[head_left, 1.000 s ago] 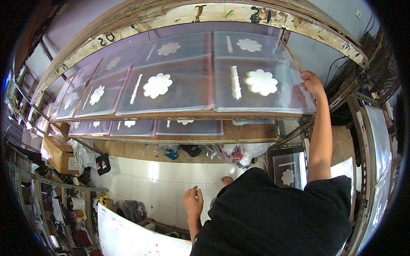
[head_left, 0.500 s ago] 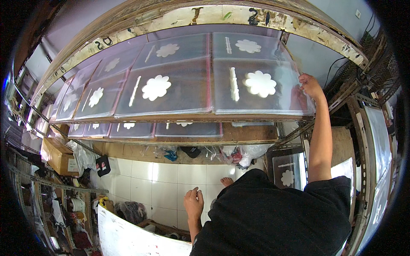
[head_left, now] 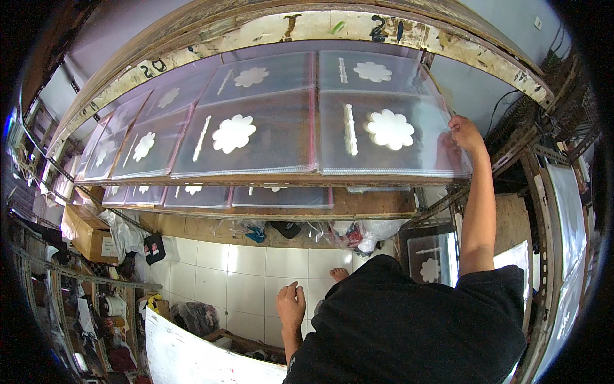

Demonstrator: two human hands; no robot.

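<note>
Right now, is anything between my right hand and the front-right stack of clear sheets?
Nothing visible: your right hand is at the right edge of that stack of clear sheets, with no object between. Whether the fingertips grip a sheet is unclear.

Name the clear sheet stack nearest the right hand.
The front stack at the right end of the upper shelf: only it has the right hand at its edge.

Large black painted numerals (head_left: 387, 29) stand on the cream-coloured, curved front edge (head_left: 246, 37) of the upper wooden shelf (head_left: 182, 25), right of centre and towards the left, with smaller, unclear marks near its ends. A brown cardboard box (head_left: 83, 233) bears a white label (head_left: 108, 247) with print too small to read.
</note>
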